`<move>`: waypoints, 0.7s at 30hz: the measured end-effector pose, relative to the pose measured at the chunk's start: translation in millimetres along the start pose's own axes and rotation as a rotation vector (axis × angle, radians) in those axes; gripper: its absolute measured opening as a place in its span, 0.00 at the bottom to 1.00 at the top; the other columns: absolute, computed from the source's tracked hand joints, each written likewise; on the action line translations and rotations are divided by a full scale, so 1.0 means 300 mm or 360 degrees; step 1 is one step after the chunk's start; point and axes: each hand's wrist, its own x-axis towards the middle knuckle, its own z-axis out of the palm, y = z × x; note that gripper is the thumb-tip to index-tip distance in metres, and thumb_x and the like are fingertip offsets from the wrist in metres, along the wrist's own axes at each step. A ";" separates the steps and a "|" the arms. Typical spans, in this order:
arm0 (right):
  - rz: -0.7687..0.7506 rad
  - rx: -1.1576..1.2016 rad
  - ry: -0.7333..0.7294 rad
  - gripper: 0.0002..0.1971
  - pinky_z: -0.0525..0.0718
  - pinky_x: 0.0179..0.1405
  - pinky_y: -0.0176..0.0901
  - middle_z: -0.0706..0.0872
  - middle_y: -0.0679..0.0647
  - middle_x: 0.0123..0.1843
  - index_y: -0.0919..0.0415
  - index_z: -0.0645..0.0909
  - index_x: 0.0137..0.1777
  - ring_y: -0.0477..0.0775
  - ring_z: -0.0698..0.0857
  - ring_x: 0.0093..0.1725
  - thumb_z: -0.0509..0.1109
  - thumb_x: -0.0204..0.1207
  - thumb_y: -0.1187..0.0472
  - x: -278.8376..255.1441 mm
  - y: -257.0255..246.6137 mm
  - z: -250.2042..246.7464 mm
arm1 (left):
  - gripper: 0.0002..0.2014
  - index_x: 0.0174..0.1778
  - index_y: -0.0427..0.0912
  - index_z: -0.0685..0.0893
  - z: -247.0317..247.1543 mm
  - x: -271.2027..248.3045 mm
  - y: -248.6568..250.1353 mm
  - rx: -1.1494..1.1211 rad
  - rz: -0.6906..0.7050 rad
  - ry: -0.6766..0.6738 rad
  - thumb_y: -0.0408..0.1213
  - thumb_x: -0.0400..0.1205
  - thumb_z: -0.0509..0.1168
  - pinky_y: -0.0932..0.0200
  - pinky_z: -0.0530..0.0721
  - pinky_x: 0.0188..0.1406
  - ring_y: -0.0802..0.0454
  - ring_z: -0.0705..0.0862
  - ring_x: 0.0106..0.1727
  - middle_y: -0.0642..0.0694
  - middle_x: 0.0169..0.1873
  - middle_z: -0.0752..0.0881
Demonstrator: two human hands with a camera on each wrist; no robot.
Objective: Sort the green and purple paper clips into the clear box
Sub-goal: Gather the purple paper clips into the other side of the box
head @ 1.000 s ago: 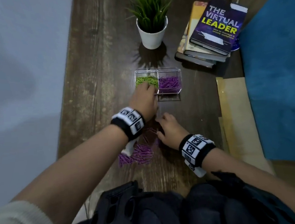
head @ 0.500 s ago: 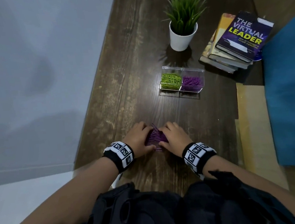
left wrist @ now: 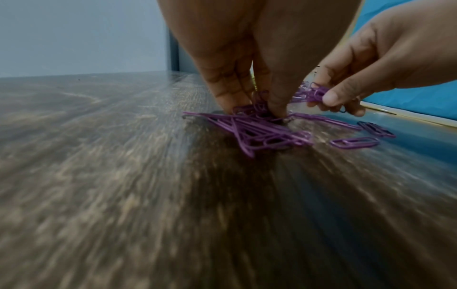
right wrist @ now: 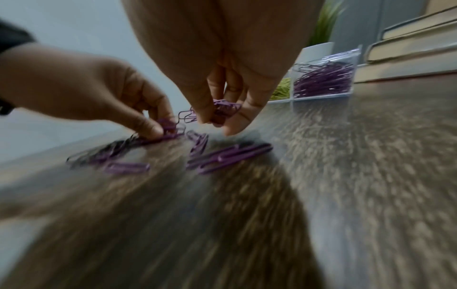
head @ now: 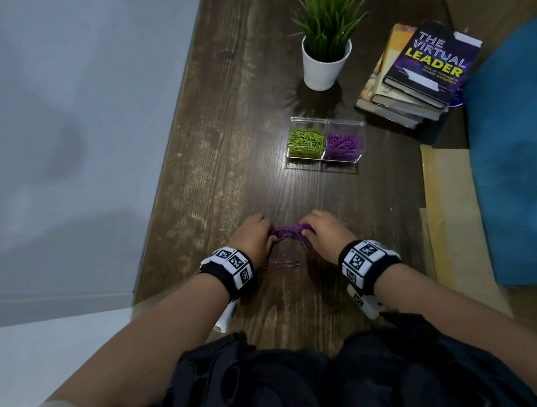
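- Since half a second ago both hands have drawn a little apart over the purple paper clips [head: 290,232], which now stretch between them as a loose bundle rather than sitting as a tight clump; a second ago the left hand was up at the clear box.
- Left hand [head: 253,237]: its grip is closed, fingertips [left wrist: 277,109] and thumb pinched down on the heap of purple clips that rests on the bench [head: 224,142].
- Right hand [head: 327,234]: its grip is also closed, fingers curled round a small bunch of purple clips [right wrist: 222,109] held just above the bench.
- Several purple clips lie loose on the wood under and beside the hands, one of them [head: 288,263] apart, nearer the body.
- Clear box [head: 344,123] stands well beyond the hands, toward the far end of the bench; its left compartment holds green paper clips [head: 306,142], its right one purple clips.
- Beyond the box stands a potted plant [head: 326,60]; to the right of that, a stack of books [head: 417,72].
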 end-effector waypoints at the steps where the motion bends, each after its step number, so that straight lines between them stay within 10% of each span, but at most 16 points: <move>1: 0.0019 0.0046 0.0011 0.12 0.74 0.63 0.43 0.80 0.53 0.57 0.61 0.81 0.62 0.52 0.77 0.61 0.63 0.83 0.60 -0.003 0.004 -0.025 | 0.12 0.56 0.38 0.81 0.000 0.003 0.000 -0.0006 0.0004 0.0006 0.42 0.83 0.63 0.54 0.75 0.56 0.45 0.76 0.57 0.41 0.54 0.78; 7: 0.0133 0.0034 0.0133 0.07 0.75 0.44 0.36 0.79 0.48 0.48 0.58 0.82 0.54 0.48 0.80 0.45 0.65 0.82 0.59 0.015 0.047 -0.233 | 0.11 0.55 0.38 0.80 0.000 0.029 0.007 -0.0041 0.0037 0.0054 0.42 0.83 0.64 0.56 0.75 0.54 0.46 0.76 0.56 0.42 0.53 0.78; 13: 0.0318 -0.0152 0.0279 0.06 0.77 0.51 0.43 0.82 0.53 0.51 0.59 0.83 0.55 0.53 0.82 0.49 0.66 0.81 0.62 0.125 0.108 -0.491 | 0.15 0.63 0.40 0.78 -0.011 0.064 0.015 -0.0112 0.0024 0.0097 0.40 0.82 0.64 0.56 0.74 0.59 0.46 0.76 0.61 0.43 0.58 0.78; 21: 0.0409 -0.0960 -0.0232 0.12 0.82 0.48 0.49 0.85 0.65 0.53 0.70 0.83 0.58 0.65 0.85 0.54 0.63 0.79 0.68 0.385 0.100 -0.558 | 0.17 0.67 0.40 0.77 -0.017 0.082 0.013 -0.0044 0.0094 0.0054 0.40 0.83 0.63 0.54 0.77 0.61 0.46 0.76 0.61 0.43 0.59 0.78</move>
